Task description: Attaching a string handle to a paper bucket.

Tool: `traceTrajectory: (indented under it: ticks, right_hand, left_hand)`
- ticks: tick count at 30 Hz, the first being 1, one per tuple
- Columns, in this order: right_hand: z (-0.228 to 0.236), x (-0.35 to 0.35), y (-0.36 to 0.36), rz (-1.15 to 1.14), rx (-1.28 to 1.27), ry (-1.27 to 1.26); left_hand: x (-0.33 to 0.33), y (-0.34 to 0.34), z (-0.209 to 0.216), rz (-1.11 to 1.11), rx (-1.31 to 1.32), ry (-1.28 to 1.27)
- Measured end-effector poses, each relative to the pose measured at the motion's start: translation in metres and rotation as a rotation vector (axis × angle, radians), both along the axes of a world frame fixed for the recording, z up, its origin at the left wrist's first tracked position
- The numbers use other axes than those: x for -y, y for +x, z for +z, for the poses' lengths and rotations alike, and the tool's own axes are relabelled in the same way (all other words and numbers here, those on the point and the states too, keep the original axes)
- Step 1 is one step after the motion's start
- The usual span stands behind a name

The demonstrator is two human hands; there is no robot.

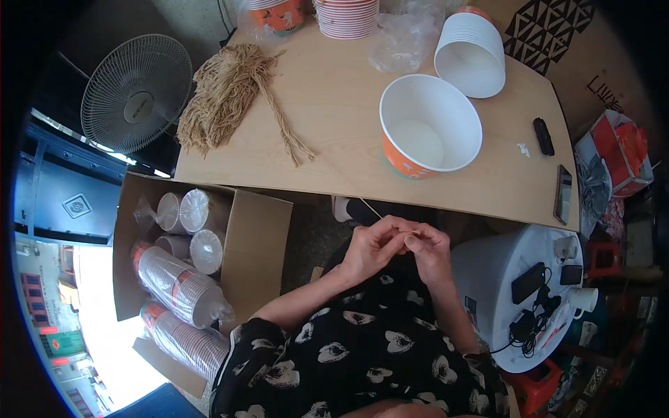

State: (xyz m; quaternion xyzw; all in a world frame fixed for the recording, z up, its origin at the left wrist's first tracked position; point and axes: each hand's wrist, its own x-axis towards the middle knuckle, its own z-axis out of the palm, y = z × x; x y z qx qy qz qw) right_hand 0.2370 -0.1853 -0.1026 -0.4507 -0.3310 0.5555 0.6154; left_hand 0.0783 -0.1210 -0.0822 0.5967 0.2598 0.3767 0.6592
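Note:
My left hand point(376, 245) and my right hand point(431, 255) meet above my lap, just in front of the table edge, both with fingers pinched together. A thin pale strand point(369, 207) sticks out beyond my left hand toward the table; its other end is hidden among the fingers. What the right fingertips pinch is too small to make out. Beyond them on the table stands a white paper bucket point(431, 132) with an orange outside, its mouth facing me. A bundle of tan twisted cords point(233, 94) lies at the far left, a few cords trailing toward the middle.
Stacked white buckets point(470, 66), a clear plastic bag point(408, 42) and more cups line the table's back. At right lie a phone point(563, 194) and a black object point(543, 136). An open carton point(258, 244) of wrapped cups stands left, below a fan point(137, 97).

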Motion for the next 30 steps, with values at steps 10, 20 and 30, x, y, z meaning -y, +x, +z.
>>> traceTrajectory:
  ticks: [10, 20, 30]
  right_hand:
    - [0.014, 0.006, 0.037, -0.256, -0.214, 0.141]
    - [0.100, 0.062, 0.148, -0.281, -0.590, 0.634]
    - [0.111, -0.012, 0.042, 0.194, 0.207, 0.011]
  left_hand:
    - [-0.002, 0.004, -0.001, 0.068, -0.279, 0.570]
    - [-0.025, -0.054, -0.010, -0.470, -0.529, 0.482]
    - [-0.055, 0.008, 0.085, -0.401, 0.063, -0.022]
